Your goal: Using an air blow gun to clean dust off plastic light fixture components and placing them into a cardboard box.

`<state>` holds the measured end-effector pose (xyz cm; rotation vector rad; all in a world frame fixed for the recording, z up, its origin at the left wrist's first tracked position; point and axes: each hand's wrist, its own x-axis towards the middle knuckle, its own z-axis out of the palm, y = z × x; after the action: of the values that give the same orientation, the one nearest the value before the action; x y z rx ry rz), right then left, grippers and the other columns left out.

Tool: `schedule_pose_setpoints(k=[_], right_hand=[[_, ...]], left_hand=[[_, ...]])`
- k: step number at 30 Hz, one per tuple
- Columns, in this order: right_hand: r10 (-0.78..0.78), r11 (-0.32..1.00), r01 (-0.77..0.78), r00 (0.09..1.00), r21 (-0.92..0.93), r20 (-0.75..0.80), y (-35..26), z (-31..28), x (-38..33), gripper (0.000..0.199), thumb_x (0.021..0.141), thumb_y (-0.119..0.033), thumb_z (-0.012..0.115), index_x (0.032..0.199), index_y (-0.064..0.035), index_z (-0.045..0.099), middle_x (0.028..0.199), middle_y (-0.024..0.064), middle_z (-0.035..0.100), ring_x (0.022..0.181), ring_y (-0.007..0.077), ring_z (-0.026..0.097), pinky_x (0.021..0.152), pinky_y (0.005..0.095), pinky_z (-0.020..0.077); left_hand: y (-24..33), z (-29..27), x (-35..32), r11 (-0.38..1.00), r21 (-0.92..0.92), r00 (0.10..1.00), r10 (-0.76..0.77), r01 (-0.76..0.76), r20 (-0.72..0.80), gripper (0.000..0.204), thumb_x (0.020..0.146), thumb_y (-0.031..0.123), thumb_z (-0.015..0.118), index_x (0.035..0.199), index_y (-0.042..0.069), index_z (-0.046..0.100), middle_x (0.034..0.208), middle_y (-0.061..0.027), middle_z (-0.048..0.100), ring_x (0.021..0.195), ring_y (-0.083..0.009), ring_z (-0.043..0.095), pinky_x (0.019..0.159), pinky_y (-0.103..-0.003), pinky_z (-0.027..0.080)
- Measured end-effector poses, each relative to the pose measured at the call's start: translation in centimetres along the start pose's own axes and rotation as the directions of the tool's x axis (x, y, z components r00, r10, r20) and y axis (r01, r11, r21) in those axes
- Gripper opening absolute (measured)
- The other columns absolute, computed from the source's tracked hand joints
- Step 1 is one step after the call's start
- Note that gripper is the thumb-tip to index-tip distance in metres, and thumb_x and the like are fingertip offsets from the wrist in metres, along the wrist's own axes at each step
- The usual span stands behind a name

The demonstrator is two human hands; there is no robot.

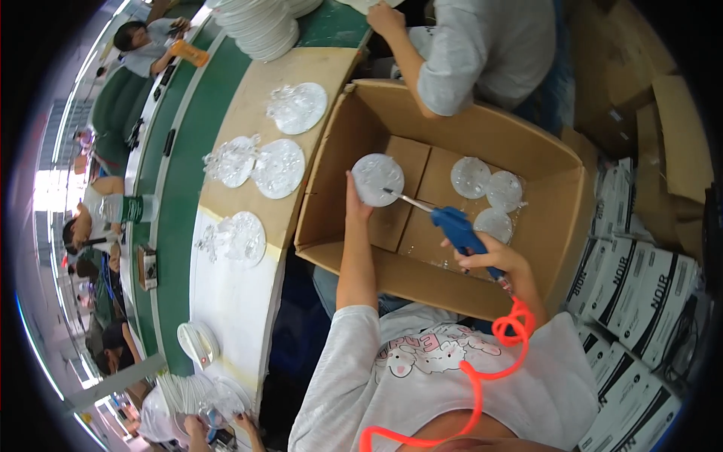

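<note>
Disc (377, 179), round, clear and textured plastic, sits upright in the left hand (355, 202), whose fingers close on its lower left rim over the open cardboard box (557, 218). Right hand (489, 258) wraps fully around the grip of a blue air gun (457, 228); the thin metal nozzle touches the disc's lower right edge. An orange coiled hose (506, 330) trails from the gun toward the near side. Three similar discs (486, 196) lie on the box floor, right of the gun. More discs (279, 167) rest on the tan workbench (248, 105) at left.
</note>
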<state>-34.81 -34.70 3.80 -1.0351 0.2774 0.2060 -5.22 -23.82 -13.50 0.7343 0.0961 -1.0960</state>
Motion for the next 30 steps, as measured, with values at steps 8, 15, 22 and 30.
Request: schedule_pose_setpoints(k=[8,15,22,30], right_hand=[[-0.087,0.990,0.091,0.995,0.110,-0.041,-1.1,-0.3,-1.3,0.057,0.070,-0.013,0.061,0.120,0.0020,0.038,0.078,0.0039,0.049,0.076,0.0128,0.050,0.073,0.0281,0.0415],[0.017,0.996,-0.015,0.999,0.086,-0.029,-0.9,0.3,-0.8,0.064,0.067,-0.016,0.063,0.121,0.0031,0.035,0.076,0.0040,0.047,0.073,0.0123,0.049,0.071,0.0290,0.0417],[0.038,0.999,-0.036,0.997,0.038,-0.064,-0.5,0.7,-0.3,0.052,0.073,-0.011,0.061,0.120,0.0003,0.041,0.079,0.0004,0.049,0.074,0.0081,0.047,0.068,0.0224,0.0361],[0.104,0.990,-0.113,0.989,-0.084,-0.103,-1.2,0.9,0.2,0.050,0.073,-0.015,0.065,0.117,-0.0005,0.045,0.081,-0.0015,0.048,0.076,0.0078,0.046,0.069,0.0222,0.0364]], left_hand=[[5.1,8.2,-10.1,0.952,-0.065,0.950,0.290,-0.299,-0.118,0.055,0.088,0.046,0.037,0.127,0.006,0.040,0.129,-0.0129,0.043,0.117,-0.0317,0.042,0.098,-0.048,0.034],[12.3,-0.6,-28.9,0.743,0.096,0.561,0.576,-0.662,-0.595,0.056,0.084,0.044,0.038,0.128,0.009,0.038,0.131,-0.0131,0.041,0.121,-0.0334,0.037,0.097,-0.056,0.031],[16.0,-5.9,-34.8,0.611,0.244,0.266,0.622,-0.753,-0.737,0.049,0.085,0.032,0.032,0.121,0.000,0.045,0.124,-0.0164,0.045,0.115,-0.0325,0.043,0.095,-0.048,0.036],[20.2,-14.9,-31.0,0.411,0.706,-0.150,0.796,-0.577,-0.586,0.050,0.087,0.040,0.035,0.123,0.006,0.043,0.122,-0.0131,0.047,0.108,-0.0274,0.048,0.092,-0.043,0.040]])
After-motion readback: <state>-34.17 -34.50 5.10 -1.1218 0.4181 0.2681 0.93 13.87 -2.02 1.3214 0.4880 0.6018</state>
